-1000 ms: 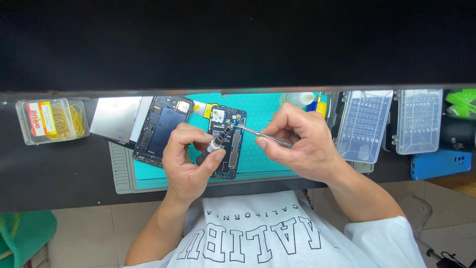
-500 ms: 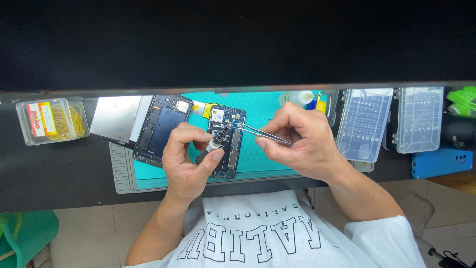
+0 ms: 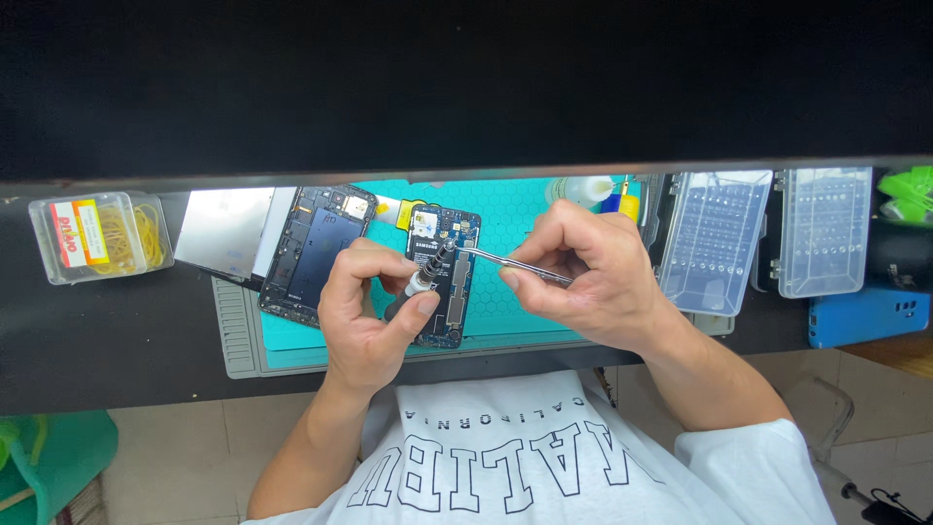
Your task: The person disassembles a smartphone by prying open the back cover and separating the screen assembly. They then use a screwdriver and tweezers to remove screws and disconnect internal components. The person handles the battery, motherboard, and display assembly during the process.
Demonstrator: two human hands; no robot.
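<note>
An opened phone [image 3: 449,292] lies on a teal work mat [image 3: 515,228], its circuit board and battery showing. My left hand [image 3: 364,321] is closed around a small screwdriver [image 3: 420,282], whose tip rests on the phone's upper part. My right hand [image 3: 588,277] pinches metal tweezers [image 3: 505,262], their points meeting the board close to the screwdriver tip. A second phone frame [image 3: 316,253] lies just left of the open phone.
A silver panel [image 3: 224,228] sits left of the frames. A clear box of rubber bands [image 3: 102,236] stands at far left. Two clear bit trays [image 3: 714,238] [image 3: 821,228] and a blue phone case [image 3: 865,316] lie at right. Small bottles [image 3: 607,194] stand behind the mat.
Both hands hold almost still; the tweezers and screwdriver tips stay on the same spot of the board.
</note>
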